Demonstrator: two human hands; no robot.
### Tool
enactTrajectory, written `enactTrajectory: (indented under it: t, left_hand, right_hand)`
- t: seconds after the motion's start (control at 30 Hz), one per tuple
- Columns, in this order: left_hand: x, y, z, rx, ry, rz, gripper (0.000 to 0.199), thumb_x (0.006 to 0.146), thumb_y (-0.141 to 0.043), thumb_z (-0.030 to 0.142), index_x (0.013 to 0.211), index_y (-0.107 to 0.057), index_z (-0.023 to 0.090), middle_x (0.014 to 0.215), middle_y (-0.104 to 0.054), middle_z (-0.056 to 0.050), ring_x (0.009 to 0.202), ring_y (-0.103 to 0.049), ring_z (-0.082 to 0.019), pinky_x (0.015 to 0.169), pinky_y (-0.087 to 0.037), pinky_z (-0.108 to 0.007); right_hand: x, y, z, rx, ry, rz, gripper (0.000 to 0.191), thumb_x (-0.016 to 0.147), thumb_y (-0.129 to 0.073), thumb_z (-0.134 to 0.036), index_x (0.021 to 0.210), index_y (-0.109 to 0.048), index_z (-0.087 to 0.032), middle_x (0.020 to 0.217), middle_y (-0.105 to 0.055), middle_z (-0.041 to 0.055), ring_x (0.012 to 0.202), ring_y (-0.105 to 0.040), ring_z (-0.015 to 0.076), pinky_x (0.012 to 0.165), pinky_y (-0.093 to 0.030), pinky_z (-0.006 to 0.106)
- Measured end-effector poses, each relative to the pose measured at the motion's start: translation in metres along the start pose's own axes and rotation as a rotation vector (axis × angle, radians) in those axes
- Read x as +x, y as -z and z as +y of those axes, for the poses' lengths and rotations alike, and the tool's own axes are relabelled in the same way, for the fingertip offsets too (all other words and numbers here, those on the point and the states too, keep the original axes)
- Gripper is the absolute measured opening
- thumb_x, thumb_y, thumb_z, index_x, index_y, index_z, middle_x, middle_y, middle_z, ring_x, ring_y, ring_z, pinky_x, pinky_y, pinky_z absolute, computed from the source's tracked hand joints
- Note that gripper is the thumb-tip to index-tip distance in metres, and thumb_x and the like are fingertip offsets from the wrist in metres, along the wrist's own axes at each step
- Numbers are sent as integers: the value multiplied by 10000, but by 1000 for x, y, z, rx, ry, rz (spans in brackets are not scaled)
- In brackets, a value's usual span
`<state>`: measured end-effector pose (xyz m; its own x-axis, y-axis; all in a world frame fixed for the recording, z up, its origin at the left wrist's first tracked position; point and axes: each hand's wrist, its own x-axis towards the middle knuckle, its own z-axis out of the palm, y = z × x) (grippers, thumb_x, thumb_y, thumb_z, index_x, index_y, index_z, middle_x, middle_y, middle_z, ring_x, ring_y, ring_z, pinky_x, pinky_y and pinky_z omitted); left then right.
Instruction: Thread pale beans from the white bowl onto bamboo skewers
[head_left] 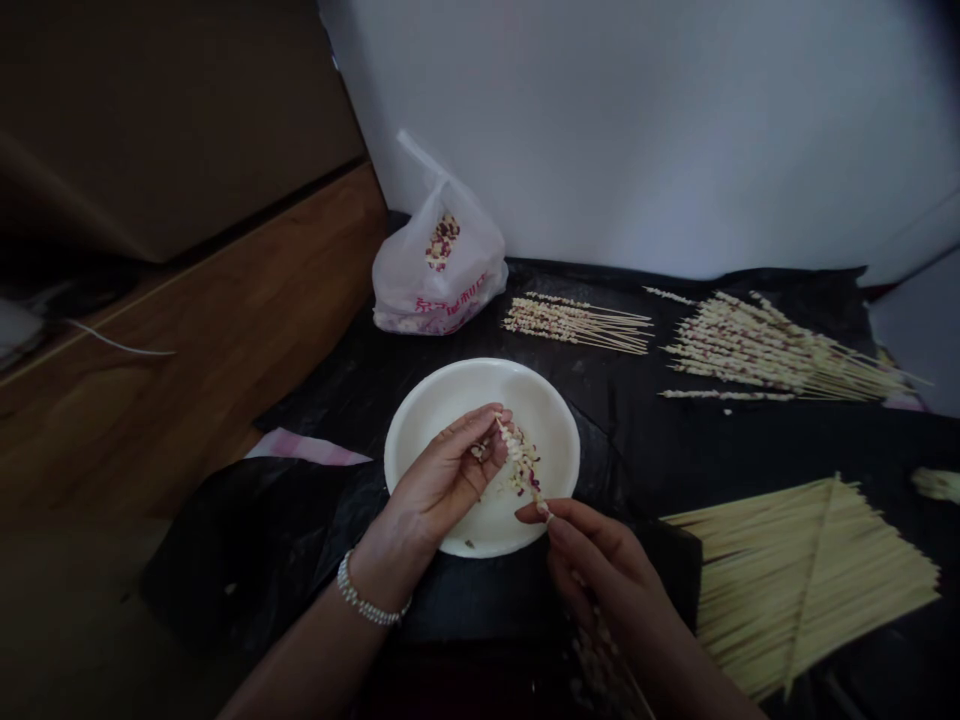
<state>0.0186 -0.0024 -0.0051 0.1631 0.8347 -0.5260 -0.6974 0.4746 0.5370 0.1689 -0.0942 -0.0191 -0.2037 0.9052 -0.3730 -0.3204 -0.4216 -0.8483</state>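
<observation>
My left hand (457,470) is over the white bowl (409,410), thumb and fingers pinched at the tip of a thin skewer (514,440) threaded with small pale and dark-red pieces resembling kernels. Whether it grips the tip itself or a loose piece there is too small to tell. Lower right, at the bowl's near rim, my right hand (600,560) has its thumb and fingers closed around the same skewer. Below that hand, more strung pieces (600,650) show dimly. A few loose bits lie in the bowl, beneath the left hand.
Behind the bowl stands a tied plastic bag (457,285) with similar pieces inside. Filled skewers lie in a small bunch (574,323) and a larger pile (750,345). Bare sticks (780,570) spread at right on the black sheet (615,420). A white wall (637,130) closes the back.
</observation>
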Motion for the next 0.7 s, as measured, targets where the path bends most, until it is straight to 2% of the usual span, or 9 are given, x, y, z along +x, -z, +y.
enactTrajectory:
  t: [0.2, 0.4, 0.7]
  left_hand:
    - [0, 0, 0, -35, 66, 4, 138, 799, -687, 74, 935, -706, 92, 881, -715, -78, 723, -670, -117, 644, -564, -206]
    - [1, 1, 1, -59, 104, -45, 178, 851, -659, 168, 1007, -695, 89, 877, -716, -79, 757, -685, -142, 640, -571, -219]
    - [3, 5, -1, -22, 85, -62, 138, 843, -653, 115, 965, -711, 87, 904, -743, -77, 785, -700, -138, 671, -576, -212]
  right_hand:
    - [-1, -1, -2, 0, 10, 12, 270, 915, -570, -411, 1016, -723, -212, 400, -362, -103, 371, -222, 63, 407, -109, 253]
    - [1, 1, 0, -10, 15, -20, 278, 913, -578, -421, 1001, -725, -203, 384, -360, -109, 358, -220, 52, 398, -113, 240]
    - [0, 0, 4, 27, 7, -6, 270, 906, -611, -420, 1014, -729, -202, 396, -377, -102, 358, -248, 49, 386, -102, 228]
